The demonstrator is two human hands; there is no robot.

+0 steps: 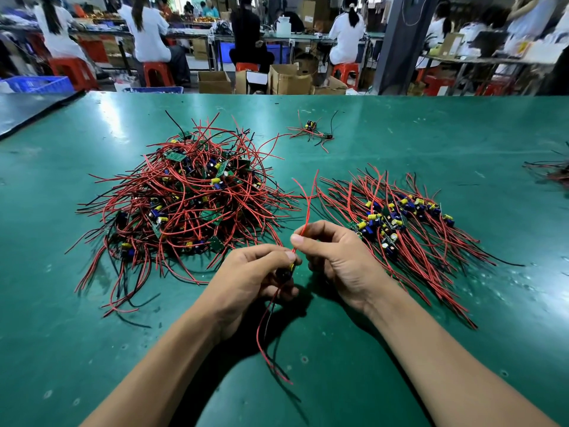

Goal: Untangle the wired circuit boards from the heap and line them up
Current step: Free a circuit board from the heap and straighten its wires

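Head view: the left hand [252, 282] curls its fingers [271, 251] around a small wired circuit board with a yellow capacitor [290, 267]. The right hand [338, 260] pinches its thin red wire [305, 217]. On the green worktop [400, 124], the tangled heap of red-wired boards [184, 198] lies left of the fingers and the lined-up row of boards [400, 223] lies right.

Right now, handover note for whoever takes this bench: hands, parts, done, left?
Left hand grips one board, with wires hanging below it. Right hand pinches a red wire running up from that board.
Heap lies left on the table; the lined-up row lies right. A few strays sit far centre.
Done: a row of boards aligned, and one board free of the heap.
Left: lay this board in the row, then work through the large heap.
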